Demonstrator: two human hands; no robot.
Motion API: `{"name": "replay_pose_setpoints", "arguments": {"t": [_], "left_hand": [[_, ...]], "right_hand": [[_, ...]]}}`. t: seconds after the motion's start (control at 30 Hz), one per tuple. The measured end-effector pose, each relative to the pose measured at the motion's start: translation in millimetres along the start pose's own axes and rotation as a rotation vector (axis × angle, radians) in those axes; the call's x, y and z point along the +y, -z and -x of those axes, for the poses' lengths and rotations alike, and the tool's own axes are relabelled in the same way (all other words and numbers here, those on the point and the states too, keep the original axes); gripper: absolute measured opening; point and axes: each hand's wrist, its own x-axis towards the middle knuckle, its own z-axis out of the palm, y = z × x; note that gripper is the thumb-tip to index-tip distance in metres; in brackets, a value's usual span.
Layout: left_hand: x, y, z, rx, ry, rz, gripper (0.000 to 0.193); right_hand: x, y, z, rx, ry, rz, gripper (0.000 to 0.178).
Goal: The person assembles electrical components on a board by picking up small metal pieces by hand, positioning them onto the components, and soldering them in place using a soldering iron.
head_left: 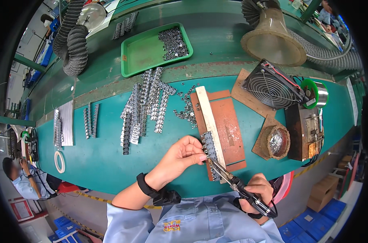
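right hand gripping soldering iron

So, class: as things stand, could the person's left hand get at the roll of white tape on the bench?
Probably yes. The left hand is pinching a strip of metal parts, but the roll of white tape lies to its left on bare green bench, nothing between them.

The left hand reaches forward from a bare forearm banded by a black wrist strap, fingers pinched together at the tips, while the right hand sits low near the chest, apparently curled in a closed grip.
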Motion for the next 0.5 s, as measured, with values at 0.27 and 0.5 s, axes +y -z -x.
{"name": "replay_pose_setpoints", "arguments": {"t": [0.27,0.5], "left_hand": [[-0.4,0.2,0.1,0.004,0.001,-0.012,0.018],[-0.2,0.4,0.5,0.005,-0.009,-0.024,0.019]], "right_hand": [[-1.4,0.9,-1.1,-0.012,-0.004,0.0,0.03],[-2.2,2.6,-4.3,-0.044,0.025,0.008,0.029]]}}
